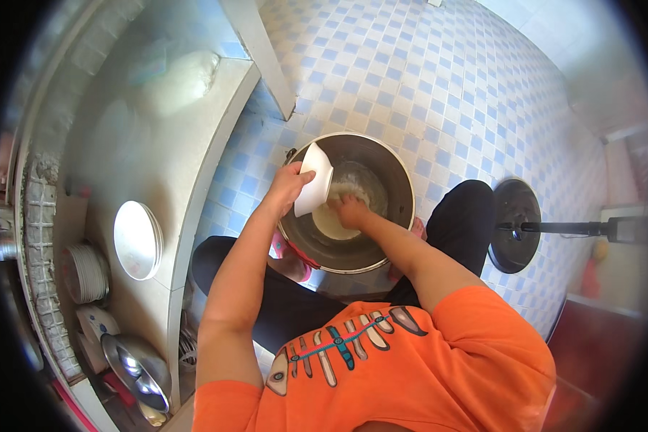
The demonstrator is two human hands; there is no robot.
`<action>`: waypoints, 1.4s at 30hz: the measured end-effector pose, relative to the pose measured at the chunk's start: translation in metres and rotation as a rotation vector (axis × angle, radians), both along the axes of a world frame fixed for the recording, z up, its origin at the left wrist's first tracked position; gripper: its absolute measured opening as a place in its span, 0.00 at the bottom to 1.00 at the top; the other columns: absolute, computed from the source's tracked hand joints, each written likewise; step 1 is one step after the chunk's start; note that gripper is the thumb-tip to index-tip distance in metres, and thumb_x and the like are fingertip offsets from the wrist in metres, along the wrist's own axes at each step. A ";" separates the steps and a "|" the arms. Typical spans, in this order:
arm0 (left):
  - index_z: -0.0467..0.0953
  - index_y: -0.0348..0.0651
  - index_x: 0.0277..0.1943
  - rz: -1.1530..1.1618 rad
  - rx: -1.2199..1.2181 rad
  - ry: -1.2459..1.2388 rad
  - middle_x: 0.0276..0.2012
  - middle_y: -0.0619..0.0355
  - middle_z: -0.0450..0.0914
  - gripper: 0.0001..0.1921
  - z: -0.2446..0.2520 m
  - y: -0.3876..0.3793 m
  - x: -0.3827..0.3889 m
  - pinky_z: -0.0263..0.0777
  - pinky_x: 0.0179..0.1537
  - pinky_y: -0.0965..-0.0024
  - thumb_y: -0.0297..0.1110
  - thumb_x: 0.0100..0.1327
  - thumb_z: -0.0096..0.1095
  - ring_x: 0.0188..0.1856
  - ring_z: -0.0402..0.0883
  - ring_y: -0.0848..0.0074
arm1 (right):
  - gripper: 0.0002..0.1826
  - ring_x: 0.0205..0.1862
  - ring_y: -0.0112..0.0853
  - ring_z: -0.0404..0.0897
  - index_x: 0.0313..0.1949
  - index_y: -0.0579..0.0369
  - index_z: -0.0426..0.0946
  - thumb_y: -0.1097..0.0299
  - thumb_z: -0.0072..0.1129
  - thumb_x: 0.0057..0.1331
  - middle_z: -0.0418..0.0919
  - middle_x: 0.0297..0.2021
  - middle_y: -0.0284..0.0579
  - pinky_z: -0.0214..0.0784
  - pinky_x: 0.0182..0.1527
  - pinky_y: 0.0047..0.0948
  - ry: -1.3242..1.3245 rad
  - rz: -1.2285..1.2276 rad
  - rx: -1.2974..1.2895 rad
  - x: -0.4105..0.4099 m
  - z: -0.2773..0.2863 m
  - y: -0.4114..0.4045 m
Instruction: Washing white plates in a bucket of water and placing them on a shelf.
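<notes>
My left hand point(291, 186) grips a white bowl point(314, 181) by its base and outside. The bowl is tipped on its side over the left part of a large round metal pot point(401, 216), its mouth facing right. Inside the pot lies a pale, cloudy, wet-looking content point(332, 225); I cannot tell exactly what it is. My right hand point(351, 211) reaches down into the pot, its fingertips at this content. Whether those fingers hold anything is not visible. The pot stands on the floor between my feet.
To the left runs a counter point(205, 124) with a stack of white plates or bowls point(136, 240), more stacked plates point(86, 272) and a shiny metal basin point(135, 372). A black round stand base point(515, 243) is on the tiled floor point(367, 81), right of my knee.
</notes>
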State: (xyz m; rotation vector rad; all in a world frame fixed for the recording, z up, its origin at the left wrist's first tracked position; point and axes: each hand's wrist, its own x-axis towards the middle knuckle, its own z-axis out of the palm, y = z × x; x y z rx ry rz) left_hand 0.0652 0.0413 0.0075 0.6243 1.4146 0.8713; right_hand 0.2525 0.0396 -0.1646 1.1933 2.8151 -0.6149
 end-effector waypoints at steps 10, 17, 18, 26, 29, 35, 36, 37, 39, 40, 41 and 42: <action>0.69 0.32 0.49 -0.031 -0.059 -0.226 0.39 0.50 0.76 0.24 -0.016 -0.012 -0.011 0.71 0.44 0.63 0.11 0.45 0.45 0.40 0.77 0.65 | 0.26 0.42 0.33 0.76 0.47 0.57 0.73 0.79 0.57 0.44 0.76 0.39 0.43 0.68 0.46 0.30 0.092 -0.232 -1.326 0.015 0.073 0.050; 0.71 0.36 0.47 -0.076 0.035 -0.023 0.37 0.56 0.77 0.18 -0.032 -0.014 0.020 0.71 0.41 0.71 0.16 0.52 0.47 0.38 0.77 0.72 | 0.19 0.45 0.28 0.71 0.45 0.60 0.71 0.81 0.50 0.51 0.72 0.41 0.40 0.62 0.49 0.26 0.743 -0.015 -1.007 0.029 0.179 0.029; 0.73 0.38 0.45 -0.030 0.058 -0.071 0.35 0.59 0.78 0.13 -0.028 -0.017 0.034 0.70 0.36 0.73 0.20 0.57 0.46 0.35 0.76 0.76 | 0.19 0.43 0.33 0.71 0.45 0.59 0.71 0.78 0.51 0.51 0.71 0.40 0.44 0.63 0.46 0.28 0.831 -0.057 -0.671 0.025 0.176 0.018; 0.76 0.38 0.36 0.002 0.073 0.129 0.27 0.63 0.76 0.18 -0.039 -0.041 0.050 0.62 0.23 0.78 0.13 0.42 0.45 0.25 0.71 0.81 | 0.17 0.41 0.45 0.67 0.40 0.57 0.70 0.80 0.47 0.49 0.67 0.38 0.50 0.61 0.45 0.36 1.048 -0.160 0.127 0.005 0.149 0.015; 0.76 0.37 0.34 0.070 0.092 0.109 0.25 0.63 0.75 0.22 -0.033 -0.042 0.050 0.61 0.22 0.80 0.12 0.35 0.41 0.24 0.71 0.81 | 0.17 0.41 0.45 0.67 0.40 0.57 0.70 0.81 0.46 0.49 0.67 0.36 0.50 0.61 0.45 0.37 1.077 -0.225 0.106 0.004 0.151 0.021; 0.76 0.35 0.35 0.088 0.140 -0.001 0.27 0.63 0.76 0.22 -0.027 -0.040 0.051 0.60 0.22 0.80 0.11 0.34 0.41 0.24 0.72 0.81 | 0.17 0.42 0.42 0.70 0.43 0.57 0.69 0.81 0.43 0.53 0.69 0.38 0.49 0.62 0.46 0.31 1.112 -0.440 0.062 0.004 0.134 0.042; 0.75 0.34 0.36 0.110 0.144 -0.013 0.27 0.62 0.76 0.24 -0.024 -0.040 0.052 0.60 0.21 0.80 0.11 0.33 0.41 0.23 0.71 0.80 | 0.17 0.42 0.42 0.70 0.43 0.57 0.69 0.81 0.43 0.53 0.69 0.38 0.49 0.62 0.46 0.31 1.113 -0.450 0.062 0.005 0.130 0.046; 0.75 0.33 0.37 0.135 0.149 -0.026 0.27 0.60 0.76 0.25 -0.022 -0.040 0.053 0.60 0.20 0.80 0.10 0.32 0.41 0.23 0.71 0.79 | 0.16 0.42 0.40 0.70 0.43 0.57 0.69 0.80 0.43 0.54 0.69 0.38 0.48 0.63 0.46 0.30 1.129 -0.514 -0.022 0.005 0.126 0.049; 0.75 0.33 0.38 0.128 0.138 -0.057 0.27 0.60 0.76 0.25 -0.018 -0.041 0.051 0.60 0.21 0.80 0.10 0.32 0.41 0.23 0.71 0.79 | 0.15 0.42 0.38 0.71 0.43 0.58 0.69 0.79 0.42 0.55 0.70 0.38 0.47 0.63 0.47 0.29 1.146 -0.581 -0.104 0.007 0.116 0.055; 0.74 0.32 0.38 0.129 0.131 -0.090 0.28 0.60 0.76 0.25 -0.016 -0.042 0.051 0.60 0.21 0.81 0.09 0.32 0.41 0.23 0.71 0.79 | 0.15 0.42 0.40 0.71 0.42 0.57 0.70 0.78 0.42 0.55 0.71 0.37 0.50 0.63 0.47 0.31 1.176 -0.628 -0.149 0.008 0.110 0.060; 0.74 0.32 0.38 0.124 0.131 -0.089 0.28 0.60 0.76 0.25 -0.014 -0.043 0.051 0.60 0.21 0.81 0.09 0.32 0.41 0.23 0.71 0.79 | 0.14 0.42 0.43 0.71 0.41 0.57 0.70 0.77 0.42 0.54 0.72 0.36 0.52 0.63 0.47 0.33 1.206 -0.674 -0.194 0.009 0.104 0.063; 0.74 0.32 0.39 0.145 0.143 -0.113 0.28 0.59 0.76 0.25 -0.010 -0.044 0.052 0.60 0.21 0.81 0.09 0.32 0.41 0.23 0.71 0.79 | 0.14 0.42 0.43 0.71 0.41 0.57 0.70 0.77 0.42 0.54 0.72 0.36 0.52 0.63 0.47 0.33 1.208 -0.677 -0.193 0.011 0.098 0.066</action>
